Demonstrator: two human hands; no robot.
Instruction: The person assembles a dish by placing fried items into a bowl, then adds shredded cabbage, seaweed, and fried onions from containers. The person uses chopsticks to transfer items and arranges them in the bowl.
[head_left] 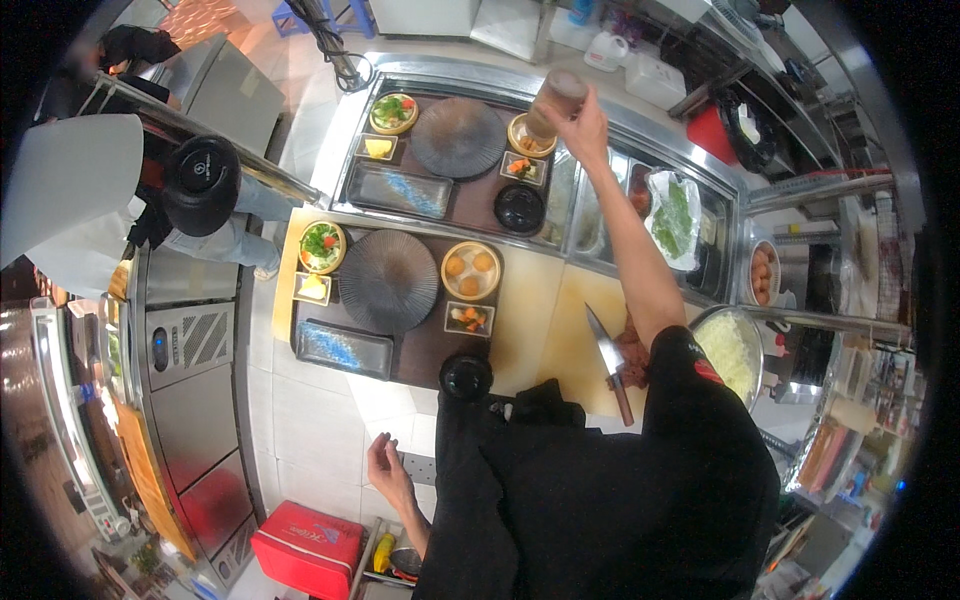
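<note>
Brownish translucent cylindrical container [562, 92], clamped in the right hand [584, 124], slants over a round tan-rimmed bowl [532, 155]; farther left hand [390, 472] loosely parted, empty.

No wording reads clearly. A red bag [305, 552] bears pale lettering toward its upper edge (small and slanted), a black cap [202, 190] carries a light emblem, and a black sleeve [688, 390] shows red and white marks near its hem, too small to make out.
</note>
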